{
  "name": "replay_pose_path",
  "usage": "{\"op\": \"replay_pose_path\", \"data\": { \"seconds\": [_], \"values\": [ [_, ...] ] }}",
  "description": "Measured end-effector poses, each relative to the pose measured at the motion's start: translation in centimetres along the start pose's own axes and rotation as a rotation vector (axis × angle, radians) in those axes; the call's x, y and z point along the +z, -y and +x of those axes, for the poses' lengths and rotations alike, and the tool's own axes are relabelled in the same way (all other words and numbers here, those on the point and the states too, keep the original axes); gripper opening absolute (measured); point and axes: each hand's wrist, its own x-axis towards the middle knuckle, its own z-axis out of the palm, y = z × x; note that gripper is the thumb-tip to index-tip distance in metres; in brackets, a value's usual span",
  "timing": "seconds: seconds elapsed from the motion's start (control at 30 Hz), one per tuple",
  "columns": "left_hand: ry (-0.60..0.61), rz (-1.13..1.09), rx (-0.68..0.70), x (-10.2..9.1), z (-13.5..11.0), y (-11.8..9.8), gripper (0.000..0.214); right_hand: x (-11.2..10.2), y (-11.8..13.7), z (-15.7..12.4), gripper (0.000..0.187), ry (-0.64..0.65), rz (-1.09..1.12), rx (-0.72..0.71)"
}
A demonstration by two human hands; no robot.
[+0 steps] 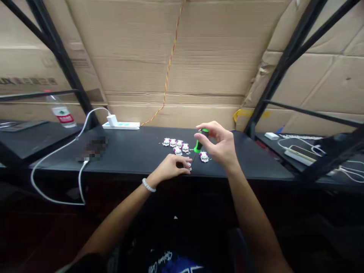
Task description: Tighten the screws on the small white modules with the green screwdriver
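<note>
While your right hand [221, 147] is up a little above the desk [136, 151], just right of the middle of the frame, its fingers [205, 127] pinch the green top of a screwdriver [199, 144]. The screwdriver stands almost upright and leans a bit. Its thin dark tip points down at a small white part [189, 165] on the desk.

Your left hand [172, 169] lies on the desk just below and left of the screwdriver, close to the front edge. Its fingers are curled in and pinch the small white part, holding it down on the desk. A white bead band [148, 185] sits on your left wrist.

More little parts [175, 143], white with pink bits, lie in a bunch just above your left hand. One more piece [204, 156] lies under your right hand.

At the left back of the desk lies a white power strip [122, 125] with a white plug [112, 120] in it. A white cable [54, 153] loops from the plug off the front of the desk. A bottle [63, 115] with a red label stands at the far left. A red and yellow wire [170, 60] hangs down the cardboard wall [216, 57] in the top middle.
</note>
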Motion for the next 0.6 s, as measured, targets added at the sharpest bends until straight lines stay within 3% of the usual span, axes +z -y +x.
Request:
{"op": "replay_pose_path", "data": {
  "seconds": [0.1,0.27,0.37,0.47,0.53,0.6],
  "values": [
    [-0.001,0.007,-0.008,0.0,0.0,0.0,0.009,0.2,-0.1,0.1,0.028,-0.081,-0.161,-0.060],
    [0.010,0.034,-0.010,-0.1,0.0,-0.2,0.010,0.2,-0.5,-0.1,0.044,0.116,0.152,0.029],
    [0.007,0.018,-0.003,-0.1,0.0,-0.1,0.012,0.3,-0.6,0.1,0.037,-0.006,0.050,0.095],
    [0.004,0.022,-0.002,0.0,0.0,-0.1,0.011,0.6,-0.8,0.2,0.033,-0.142,-0.196,0.005],
    [0.009,0.025,-0.001,0.0,0.0,-0.1,0.010,0.7,-1.1,0.1,0.036,-0.103,-0.204,-0.030],
    [0.009,0.022,0.003,0.0,0.0,-0.1,0.009,0.6,-1.5,-0.1,0.048,-0.002,-0.065,-0.003]
  ]
}}
